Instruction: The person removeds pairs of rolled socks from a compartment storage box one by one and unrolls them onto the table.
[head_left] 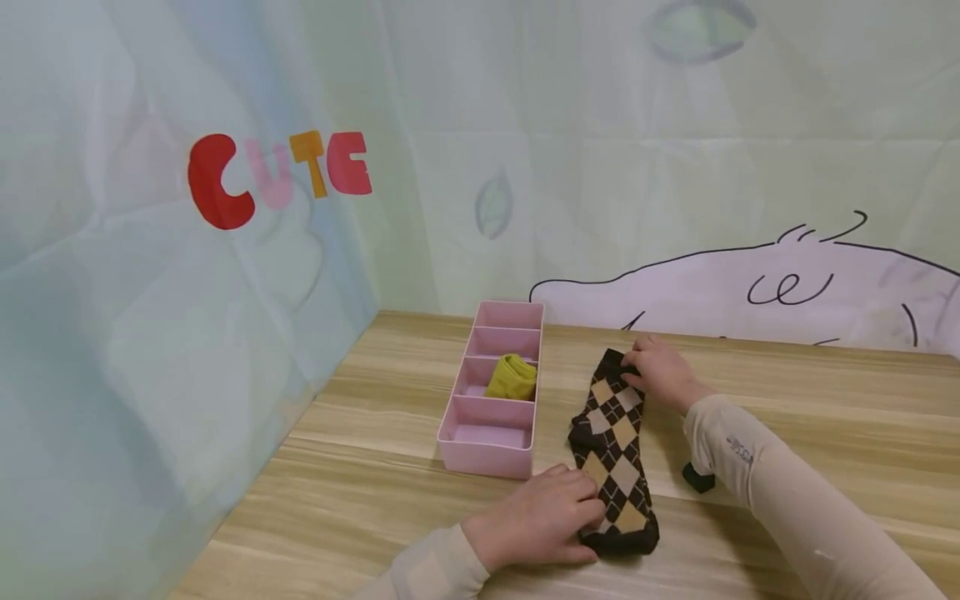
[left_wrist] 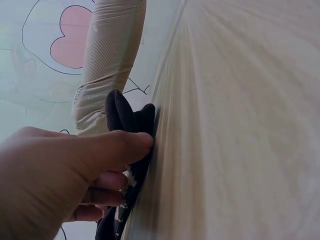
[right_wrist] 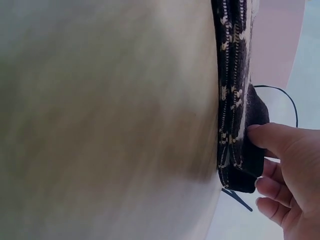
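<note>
A pair of argyle socks (head_left: 618, 450), black with tan and grey diamonds, lies lengthwise on the table, one stacked on the other. My left hand (head_left: 536, 512) is at the toe end; in the left wrist view its thumb (left_wrist: 135, 145) lies against the black toe, the other fingers bent against the sock's side. At the far end my right hand (head_left: 663, 375) pinches the black cuff, its thumb (right_wrist: 265, 135) on the cuff in the right wrist view. Two layers show at the sock edge there.
Left of the socks stands a pink divided box (head_left: 487, 458) with a folded yellow-green cloth item (head_left: 513, 379) in one compartment. A small black object (head_left: 699, 477) shows beside the right sleeve. Printed fabric walls (head_left: 450, 83) border the wooden table (head_left: 360, 467) at the back and left.
</note>
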